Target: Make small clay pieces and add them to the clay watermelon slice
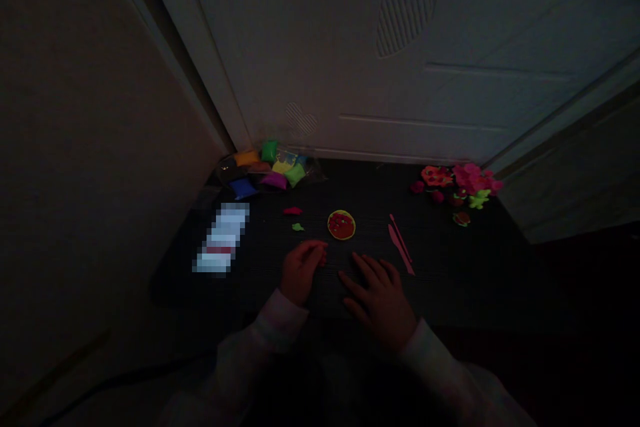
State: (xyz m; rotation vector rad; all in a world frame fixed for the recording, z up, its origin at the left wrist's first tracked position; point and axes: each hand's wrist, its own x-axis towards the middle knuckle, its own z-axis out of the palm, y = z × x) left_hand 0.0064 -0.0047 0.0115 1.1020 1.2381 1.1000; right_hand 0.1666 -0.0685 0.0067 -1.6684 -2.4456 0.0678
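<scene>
Curled left hand [300, 272], contents I can't make out; right hand [381, 303] spread wide, yellow-rimmed disc [343, 232] just ahead, presumably kept within easy reach.

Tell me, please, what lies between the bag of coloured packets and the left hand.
In the head view, a small pink piece and, nearer the left hand, a small green piece lie between that hand and the bag of coloured packets.
</scene>
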